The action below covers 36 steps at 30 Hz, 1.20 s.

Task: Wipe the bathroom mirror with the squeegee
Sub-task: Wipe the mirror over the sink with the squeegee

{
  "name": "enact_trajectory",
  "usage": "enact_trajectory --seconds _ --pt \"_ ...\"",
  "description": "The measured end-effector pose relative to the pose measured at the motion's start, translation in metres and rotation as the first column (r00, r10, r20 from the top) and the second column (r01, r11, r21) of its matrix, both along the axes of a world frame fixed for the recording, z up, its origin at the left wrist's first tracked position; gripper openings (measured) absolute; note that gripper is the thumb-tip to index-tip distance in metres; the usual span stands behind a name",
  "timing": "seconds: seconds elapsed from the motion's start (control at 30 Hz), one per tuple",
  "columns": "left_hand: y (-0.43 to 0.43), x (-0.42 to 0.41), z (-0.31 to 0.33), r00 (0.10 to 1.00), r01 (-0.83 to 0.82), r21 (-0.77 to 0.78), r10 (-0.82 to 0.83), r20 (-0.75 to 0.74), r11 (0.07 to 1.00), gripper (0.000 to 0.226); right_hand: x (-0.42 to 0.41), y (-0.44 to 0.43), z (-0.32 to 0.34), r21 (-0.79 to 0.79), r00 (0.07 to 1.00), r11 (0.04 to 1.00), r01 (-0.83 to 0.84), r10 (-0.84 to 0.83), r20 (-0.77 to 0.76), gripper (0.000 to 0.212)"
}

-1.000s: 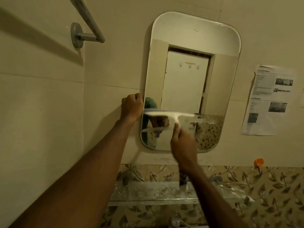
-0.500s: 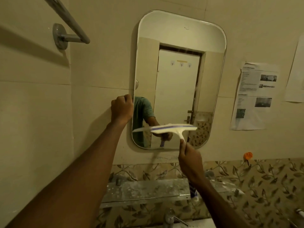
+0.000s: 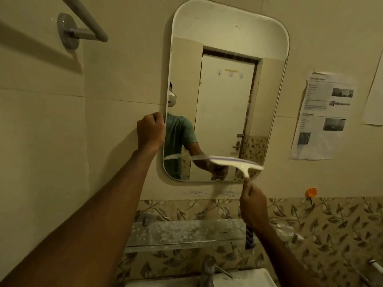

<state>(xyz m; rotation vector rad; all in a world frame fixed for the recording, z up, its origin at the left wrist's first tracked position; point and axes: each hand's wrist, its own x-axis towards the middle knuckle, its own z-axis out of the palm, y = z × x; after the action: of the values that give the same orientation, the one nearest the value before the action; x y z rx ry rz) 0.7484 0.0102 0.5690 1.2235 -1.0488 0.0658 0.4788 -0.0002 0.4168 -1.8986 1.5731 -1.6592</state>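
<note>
A tall mirror [image 3: 228, 38] with rounded corners hangs on the beige tiled wall. My left hand [image 3: 150, 132] is closed on the mirror's left edge at mid height. My right hand [image 3: 253, 200] grips the handle of a white squeegee [image 3: 236, 163] with a purple blade strip. The squeegee's head is tilted, in front of the mirror's lower right part; whether the blade touches the glass is unclear. The mirror reflects a door, a person in a green shirt and the squeegee.
A glass shelf [image 3: 186, 235] runs below the mirror, above a tap [image 3: 208, 270] and a white basin [image 3: 248, 278]. A metal towel bar [image 3: 83, 23] sticks out at upper left. Printed papers [image 3: 323, 117] are taped to the wall at right, near an orange hook [image 3: 311, 192].
The squeegee has gone down the mirror and then shifted right toward the lower right corner, with my right hand following. My left hand stays on the mirror's left edge.
</note>
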Motion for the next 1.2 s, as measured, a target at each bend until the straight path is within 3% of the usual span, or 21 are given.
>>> enact_trajectory --seconds 0.1,0.37,0.7,0.8,1.0,1.2 --pt "0.004 -0.002 0.001 1.0 0.005 0.01 -0.005 -0.002 1.0 0.043 -0.004 0.009 -0.008 0.041 0.999 0.999 -0.033 0.033 -0.001 0.045" --pt "0.007 -0.002 0.002 1.0 0.017 0.025 -0.017 -0.007 1.0 0.044 -0.038 -0.019 0.106 -0.154 0.994 0.986 -0.066 0.078 0.072 0.047" --pt "0.005 0.001 0.0 1.0 0.031 0.006 -0.031 -0.002 0.999 0.046 0.004 0.006 -0.032 0.026 0.994 1.0 0.013 -0.016 0.104 0.052" --pt "0.003 0.001 -0.001 0.999 0.042 0.014 -0.042 -0.006 0.999 0.047 0.005 0.012 -0.02 0.024 0.994 0.999 -0.025 0.022 0.104 0.052" --pt "0.007 0.0 0.001 0.998 0.059 0.026 -0.059 -0.017 0.998 0.046 0.026 0.008 0.068 -0.146 0.992 0.985 -0.09 0.102 0.076 0.047" --pt "0.004 0.003 -0.001 0.997 0.081 0.03 -0.08 -0.021 0.996 0.046 0.05 0.023 -0.008 -0.032 0.997 0.998 -0.048 0.05 0.059 0.047"
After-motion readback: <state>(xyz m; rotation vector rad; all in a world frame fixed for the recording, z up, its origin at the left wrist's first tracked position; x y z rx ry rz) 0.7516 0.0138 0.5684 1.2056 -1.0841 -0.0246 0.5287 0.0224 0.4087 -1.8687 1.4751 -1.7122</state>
